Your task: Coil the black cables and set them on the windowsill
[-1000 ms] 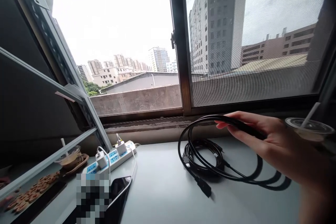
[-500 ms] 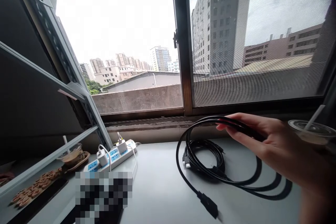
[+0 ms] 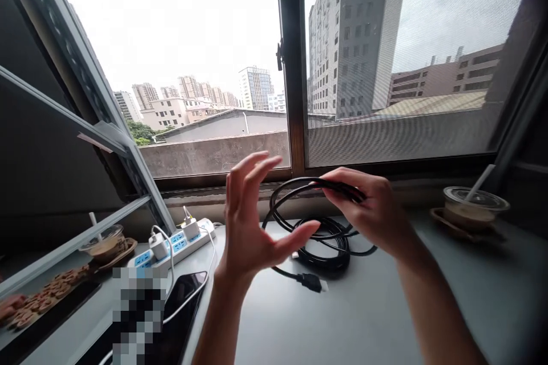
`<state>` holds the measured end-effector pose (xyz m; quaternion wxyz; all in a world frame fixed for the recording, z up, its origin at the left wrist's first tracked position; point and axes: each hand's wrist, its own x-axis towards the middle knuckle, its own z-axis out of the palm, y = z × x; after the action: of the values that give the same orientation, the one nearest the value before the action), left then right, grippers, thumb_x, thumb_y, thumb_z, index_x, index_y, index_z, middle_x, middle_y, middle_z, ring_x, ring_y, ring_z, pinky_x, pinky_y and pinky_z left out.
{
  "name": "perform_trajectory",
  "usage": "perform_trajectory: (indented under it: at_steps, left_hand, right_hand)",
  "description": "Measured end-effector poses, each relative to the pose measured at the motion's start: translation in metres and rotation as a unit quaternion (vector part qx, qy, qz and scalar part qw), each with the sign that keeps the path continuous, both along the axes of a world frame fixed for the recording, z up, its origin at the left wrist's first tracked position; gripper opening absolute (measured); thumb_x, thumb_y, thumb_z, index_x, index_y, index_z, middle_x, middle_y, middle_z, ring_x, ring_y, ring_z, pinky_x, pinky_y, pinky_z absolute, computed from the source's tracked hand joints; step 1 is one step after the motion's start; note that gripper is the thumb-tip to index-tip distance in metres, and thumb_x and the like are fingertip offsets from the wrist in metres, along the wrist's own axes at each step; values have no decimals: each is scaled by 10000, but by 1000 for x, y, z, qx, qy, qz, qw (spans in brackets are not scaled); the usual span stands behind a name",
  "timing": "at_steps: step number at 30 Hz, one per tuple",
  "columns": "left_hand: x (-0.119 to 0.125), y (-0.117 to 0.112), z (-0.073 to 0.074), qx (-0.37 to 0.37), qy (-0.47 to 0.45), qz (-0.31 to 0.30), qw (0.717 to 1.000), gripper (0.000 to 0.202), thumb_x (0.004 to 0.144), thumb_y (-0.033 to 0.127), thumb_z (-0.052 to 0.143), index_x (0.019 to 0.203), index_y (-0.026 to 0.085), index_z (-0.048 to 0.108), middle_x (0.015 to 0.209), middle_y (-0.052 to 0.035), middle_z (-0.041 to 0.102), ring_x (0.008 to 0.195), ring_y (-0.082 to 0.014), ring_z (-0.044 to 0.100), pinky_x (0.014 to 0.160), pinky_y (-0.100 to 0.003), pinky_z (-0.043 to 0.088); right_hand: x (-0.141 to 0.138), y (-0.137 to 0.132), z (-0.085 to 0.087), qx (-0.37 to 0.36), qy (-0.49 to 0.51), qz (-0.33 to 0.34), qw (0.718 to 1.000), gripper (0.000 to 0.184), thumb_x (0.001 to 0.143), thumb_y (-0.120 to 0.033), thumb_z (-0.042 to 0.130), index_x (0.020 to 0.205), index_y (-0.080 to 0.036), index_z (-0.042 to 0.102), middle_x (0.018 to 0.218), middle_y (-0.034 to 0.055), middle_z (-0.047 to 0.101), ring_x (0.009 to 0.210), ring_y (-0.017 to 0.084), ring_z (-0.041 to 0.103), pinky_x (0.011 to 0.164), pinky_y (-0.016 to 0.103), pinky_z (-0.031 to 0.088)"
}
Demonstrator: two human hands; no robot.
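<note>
Loops of a black HDMI cable (image 3: 295, 183) hang from my right hand (image 3: 368, 197), whose thumb and fingers are closed around them. The cable's plug (image 3: 311, 282) dangles at the lower left of the loops, above the table. My left hand (image 3: 252, 222) is raised just left of the loops, thumb and fingers spread wide, with nothing in it. Under the held loops, a second coiled black cable (image 3: 327, 262) lies on the table, partly covered by them and by my left thumb.
A white power strip (image 3: 175, 242) with chargers stands at left, near a black phone (image 3: 184, 291). Plastic cups sit on both sides, the right cup (image 3: 473, 211) on a coaster. A metal shelf frame (image 3: 141, 174) rises at left; a window (image 3: 295, 68) is behind. Part of another person's hand (image 3: 11, 305) shows far left.
My left hand has come into view, open, beside the loops. My right hand has moved left with the cable, and the view has shifted slightly to the right.
</note>
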<state>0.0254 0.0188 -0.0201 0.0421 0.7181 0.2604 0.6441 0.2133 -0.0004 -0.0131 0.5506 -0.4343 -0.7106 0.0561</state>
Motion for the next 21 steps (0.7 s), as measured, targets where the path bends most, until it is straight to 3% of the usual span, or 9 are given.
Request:
perform_trajectory:
  at_steps: [2, 4, 5, 6, 8, 11, 15, 18, 21]
  left_hand:
    - [11, 17, 0, -17, 88, -3, 996, 581, 596, 407, 766, 1124, 239, 591, 1127, -80, 635, 1065, -258, 553, 936, -401, 395]
    - [17, 34, -3, -67, 123, -27, 990, 191, 737, 327, 654, 880, 203, 679, 835, -55, 706, 807, -202, 638, 806, -333, 454]
    - [18, 39, -4, -99, 109, -48, 988, 182, 789, 314, 589, 691, 185, 671, 651, -40, 681, 642, -172, 631, 692, -290, 470]
    - [18, 43, -6, -131, 77, -66, 986, 333, 817, 320, 544, 522, 176, 602, 490, -24, 611, 492, -144, 582, 565, -251, 448]
    - [16, 45, -9, -178, -24, -84, 980, 488, 814, 347, 544, 368, 179, 438, 312, 21, 429, 300, -88, 414, 378, -208, 310]
    - [15, 40, -9, -207, -175, -108, 956, 501, 720, 318, 659, 358, 173, 344, 291, 78, 284, 260, -24, 219, 324, -196, 145]
    - [19, 33, -3, -256, -279, -189, 906, 527, 707, 291, 661, 360, 172, 282, 294, 95, 236, 259, -4, 156, 313, -189, 91]
    - [22, 35, -5, -294, -253, -200, 900, 548, 745, 329, 620, 356, 176, 267, 275, 90, 231, 241, -5, 161, 299, -186, 86]
    - [24, 47, -15, -355, -147, -171, 907, 462, 772, 351, 579, 393, 170, 388, 286, 62, 338, 264, -53, 381, 329, -166, 256]
  right_hand:
    - [-4, -3, 1, 31, -2, 31, 999, 147, 811, -207, 542, 873, -211, 676, 854, 23, 666, 785, 161, 585, 681, 266, 451]
    - [-5, -8, 2, 63, -6, 39, 997, 158, 818, -207, 541, 889, -226, 681, 861, 19, 669, 797, 155, 580, 691, 263, 452]
    - [-5, -8, 3, 72, -4, 31, 997, 167, 818, -205, 544, 912, -236, 678, 867, 14, 669, 803, 150, 581, 692, 257, 450]
    - [-4, -8, 3, 74, 2, 19, 997, 185, 816, -203, 549, 951, -245, 669, 880, 9, 668, 812, 145, 586, 690, 250, 447]
    - [-2, 0, 1, 66, 17, 3, 998, 245, 805, -216, 568, 1038, -253, 636, 913, 5, 665, 842, 141, 600, 673, 232, 444]
    - [-2, 20, -6, 43, 37, 24, 998, 280, 792, -287, 598, 1065, -223, 618, 903, 16, 669, 826, 144, 618, 655, 226, 460]
    - [-9, 34, -13, -10, 130, 64, 989, 259, 767, -383, 630, 914, -171, 654, 684, 6, 638, 576, 108, 586, 493, 200, 448]
    - [-10, 25, -9, -82, 210, 133, 965, 272, 756, -420, 639, 838, -163, 676, 444, -61, 474, 338, 42, 392, 319, 162, 296]
    - [-5, 13, -2, -138, 265, 176, 938, 248, 709, -371, 690, 853, -170, 708, 370, -97, 346, 280, 10, 234, 268, 157, 139]
